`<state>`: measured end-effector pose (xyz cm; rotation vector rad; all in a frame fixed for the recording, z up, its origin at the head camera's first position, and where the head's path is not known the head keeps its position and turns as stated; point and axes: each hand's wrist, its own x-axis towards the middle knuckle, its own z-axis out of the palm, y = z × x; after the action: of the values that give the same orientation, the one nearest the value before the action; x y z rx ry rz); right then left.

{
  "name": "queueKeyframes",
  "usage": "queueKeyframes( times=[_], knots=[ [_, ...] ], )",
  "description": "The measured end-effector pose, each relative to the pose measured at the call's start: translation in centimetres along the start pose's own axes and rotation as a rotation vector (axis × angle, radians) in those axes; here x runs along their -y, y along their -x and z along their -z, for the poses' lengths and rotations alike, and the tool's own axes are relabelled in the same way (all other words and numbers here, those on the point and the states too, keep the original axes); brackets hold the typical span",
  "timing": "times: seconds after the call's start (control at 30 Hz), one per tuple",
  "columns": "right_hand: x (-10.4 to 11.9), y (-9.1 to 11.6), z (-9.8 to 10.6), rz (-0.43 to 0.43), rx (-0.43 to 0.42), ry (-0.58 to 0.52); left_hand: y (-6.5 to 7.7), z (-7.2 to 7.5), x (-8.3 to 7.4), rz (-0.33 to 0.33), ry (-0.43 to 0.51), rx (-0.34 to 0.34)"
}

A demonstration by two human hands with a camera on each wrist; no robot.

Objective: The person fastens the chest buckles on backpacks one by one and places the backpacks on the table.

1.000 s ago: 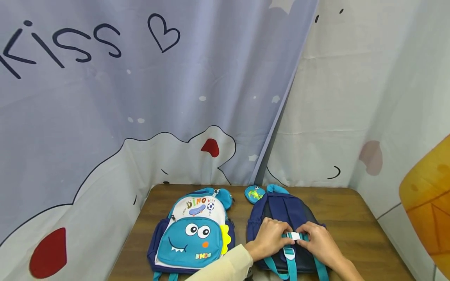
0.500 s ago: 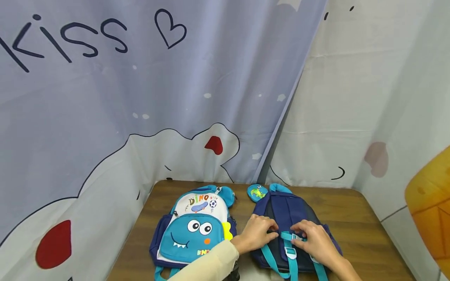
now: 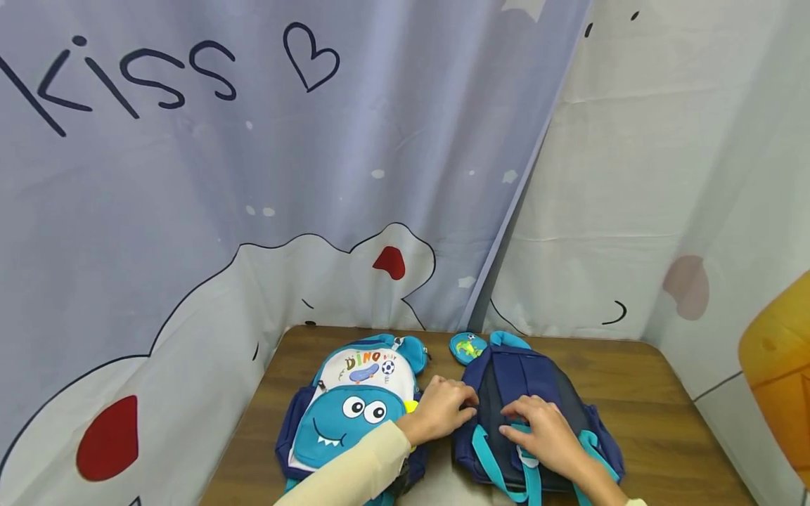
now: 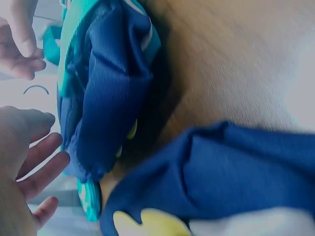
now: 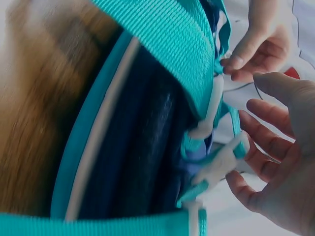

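A navy backpack [image 3: 487, 450] with teal straps lies back-side up on the right of the table. My right hand [image 3: 544, 432] hovers over its middle, fingers loosely bent and apart. In the right wrist view, a white buckle [image 5: 219, 164] on a teal strap sits right by those fingertips; whether they touch it I cannot tell. My left hand [image 3: 439, 407] is just left of this backpack, relaxed and holding nothing, as the left wrist view confirms. Beneath the left forearm lies a second backpack [image 3: 335, 422], dinosaur front up, partly covered by the sleeve.
Both bags rest on a brown wooden table [image 3: 658, 400]. A round teal pouch [image 3: 468, 346] lies at the right backpack's top left, and a similar pouch [image 3: 414, 353] at the left bag's top. A printed curtain [image 3: 380, 140] hangs behind the table.
Both hands were at the white buckle and teal strap. My left hand let go and moved left; my right hand's fingers have since loosened from the strap. The head view shifted slightly.
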<state>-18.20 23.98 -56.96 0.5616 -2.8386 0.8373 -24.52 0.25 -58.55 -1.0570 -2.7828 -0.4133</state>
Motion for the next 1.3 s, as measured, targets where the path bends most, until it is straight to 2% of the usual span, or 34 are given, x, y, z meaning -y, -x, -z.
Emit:
queueKeyframes(
  times=[0.23,0.33,0.6,0.8,1.1,1.3],
  knots=[
    [1.4,-0.6,-2.1,0.079,-0.087,-0.019,0.8,0.5,1.2,0.023,-0.002,-0.023],
    [2.2,-1.0,-2.8,0.098,-0.091,-0.034,0.9,0.9,2.0,0.032,-0.016,-0.012],
    [3.9,-1.9,-4.4,0.147,-0.056,-0.06,1.4,1.6,4.1,0.113,-0.05,0.082],
    [4.8,-2.4,-5.6,0.155,-0.001,-0.068,1.4,1.9,5.4,0.134,-0.076,0.134],
    [6.2,-3.5,-7.2,0.192,0.118,-0.191,1.2,3.4,7.2,0.147,-0.098,0.203],
    [6.8,-3.7,-8.0,0.1,0.202,-0.207,1.0,3.7,8.0,0.146,-0.126,0.222]
  ],
)
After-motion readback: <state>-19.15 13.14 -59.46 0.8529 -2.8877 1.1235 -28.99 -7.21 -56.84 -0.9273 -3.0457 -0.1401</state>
